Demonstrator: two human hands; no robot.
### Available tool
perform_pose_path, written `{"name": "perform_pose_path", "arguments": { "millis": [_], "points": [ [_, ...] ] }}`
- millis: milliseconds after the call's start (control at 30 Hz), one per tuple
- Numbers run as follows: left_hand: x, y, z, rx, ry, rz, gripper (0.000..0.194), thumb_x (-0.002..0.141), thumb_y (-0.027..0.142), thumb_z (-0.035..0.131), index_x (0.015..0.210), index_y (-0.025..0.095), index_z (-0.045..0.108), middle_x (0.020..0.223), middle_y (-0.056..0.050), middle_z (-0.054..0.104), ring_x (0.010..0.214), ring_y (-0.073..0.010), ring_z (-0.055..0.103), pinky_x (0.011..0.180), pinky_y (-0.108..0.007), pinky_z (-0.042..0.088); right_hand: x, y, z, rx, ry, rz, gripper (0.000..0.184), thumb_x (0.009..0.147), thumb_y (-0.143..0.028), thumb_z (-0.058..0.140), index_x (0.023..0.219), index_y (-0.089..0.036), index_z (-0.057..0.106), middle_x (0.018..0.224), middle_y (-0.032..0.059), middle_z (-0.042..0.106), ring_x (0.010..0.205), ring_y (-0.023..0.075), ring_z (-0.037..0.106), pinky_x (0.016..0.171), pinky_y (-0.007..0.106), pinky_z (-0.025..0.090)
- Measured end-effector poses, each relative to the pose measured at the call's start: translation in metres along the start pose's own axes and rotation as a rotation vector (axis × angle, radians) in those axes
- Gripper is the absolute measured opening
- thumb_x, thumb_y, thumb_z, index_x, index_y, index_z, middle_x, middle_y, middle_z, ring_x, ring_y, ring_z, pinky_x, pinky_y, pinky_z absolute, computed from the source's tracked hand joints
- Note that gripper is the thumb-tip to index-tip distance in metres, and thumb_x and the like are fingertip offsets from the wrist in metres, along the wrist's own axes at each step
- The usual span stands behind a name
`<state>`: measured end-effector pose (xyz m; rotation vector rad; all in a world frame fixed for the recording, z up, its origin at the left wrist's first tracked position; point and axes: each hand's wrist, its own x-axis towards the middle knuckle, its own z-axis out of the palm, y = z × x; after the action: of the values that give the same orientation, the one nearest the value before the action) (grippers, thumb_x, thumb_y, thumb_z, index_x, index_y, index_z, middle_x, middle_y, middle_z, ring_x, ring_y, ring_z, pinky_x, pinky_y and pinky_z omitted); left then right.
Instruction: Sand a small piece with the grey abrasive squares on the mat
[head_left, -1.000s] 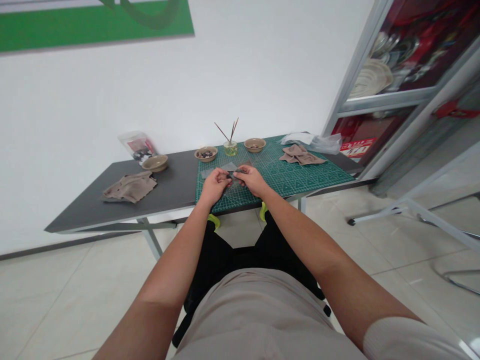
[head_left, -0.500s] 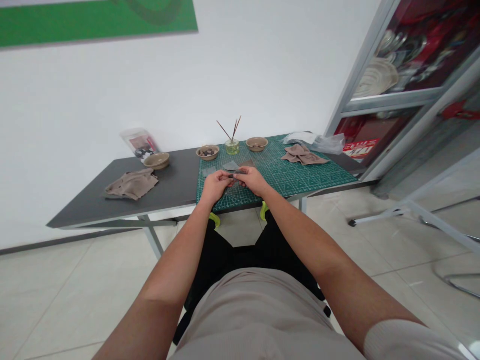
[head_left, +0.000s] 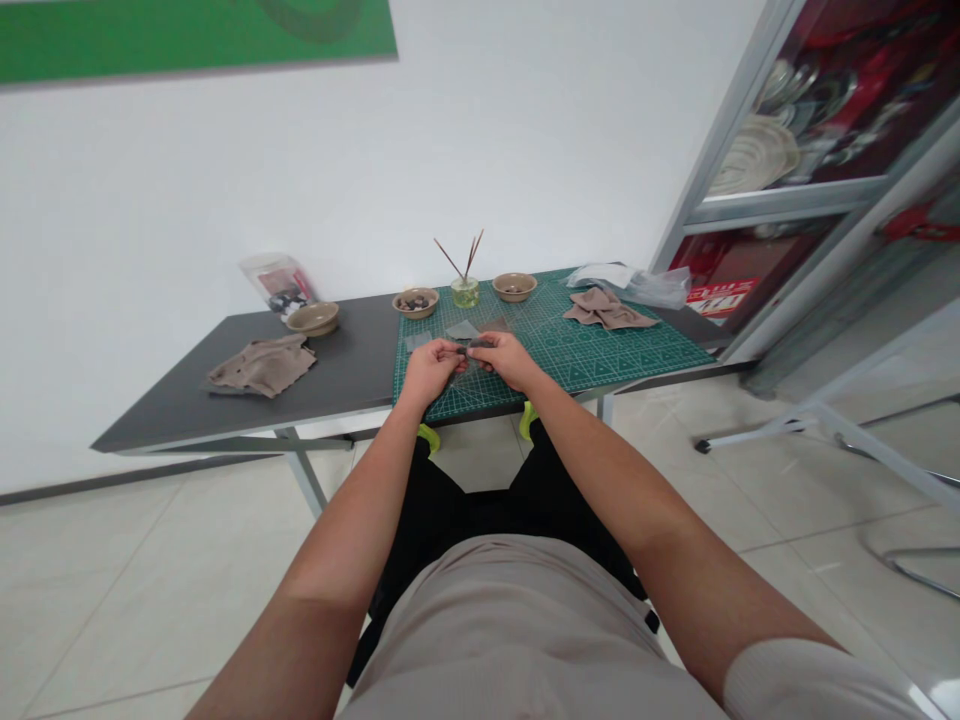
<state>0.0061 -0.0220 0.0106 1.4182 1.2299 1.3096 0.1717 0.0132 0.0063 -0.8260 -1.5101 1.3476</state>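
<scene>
My left hand (head_left: 429,372) and my right hand (head_left: 510,360) meet above a green cutting mat (head_left: 600,355), pinching a small dark piece (head_left: 472,345) between their fingertips. It is too small to identify. Below the fingers, a thin translucent sheet (head_left: 469,378) lies partly hidden by both hands. Just beyond my fingertips, a grey square sheet (head_left: 463,330) rests on the mat, and another (head_left: 418,341) lies close to my left hand.
Beige bowls (head_left: 415,303) (head_left: 514,286) and a glass jar with thin sticks (head_left: 465,292) stand at the mat's far edge. Crumpled tan cloths (head_left: 261,366) (head_left: 607,310) lie left and right. A third bowl (head_left: 312,319), plastic bags (head_left: 274,285) (head_left: 656,288) and a glass cabinet (head_left: 795,150) surround the grey table (head_left: 337,380).
My hands stay together on the small dark piece with little movement. The whole scene sits slightly higher in the view, from a small shift of my head.
</scene>
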Motion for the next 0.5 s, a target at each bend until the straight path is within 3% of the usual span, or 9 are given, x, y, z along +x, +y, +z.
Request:
{"name": "perform_pose_path", "arguments": {
  "millis": [267,500],
  "points": [
    [0.001,-0.0027,0.0005,0.144,0.026,0.054,0.006,0.072,0.014,0.064,0.076,0.018,0.06,0.058,0.001,0.065,0.054,-0.0146,0.062,0.058,-0.027,0.049,-0.002,-0.0042,0.0009,-0.03,-0.05,0.001,0.022,0.068,-0.033,0.073,0.078,-0.015,0.065,0.057,-0.0048,0.054,0.05,0.0075,0.043,0.048,0.022,0.032],
    [0.0008,0.0006,0.0012,0.139,0.013,0.027,0.01,0.071,0.015,0.066,0.075,0.018,0.058,0.06,0.001,0.065,0.054,-0.0139,0.061,0.057,-0.027,0.048,-0.0004,0.0006,0.0018,-0.045,-0.041,-0.001,0.023,0.069,-0.033,0.074,0.08,-0.015,0.064,0.058,-0.0047,0.054,0.051,0.0083,0.044,0.049,0.022,0.033]
  ]
}}
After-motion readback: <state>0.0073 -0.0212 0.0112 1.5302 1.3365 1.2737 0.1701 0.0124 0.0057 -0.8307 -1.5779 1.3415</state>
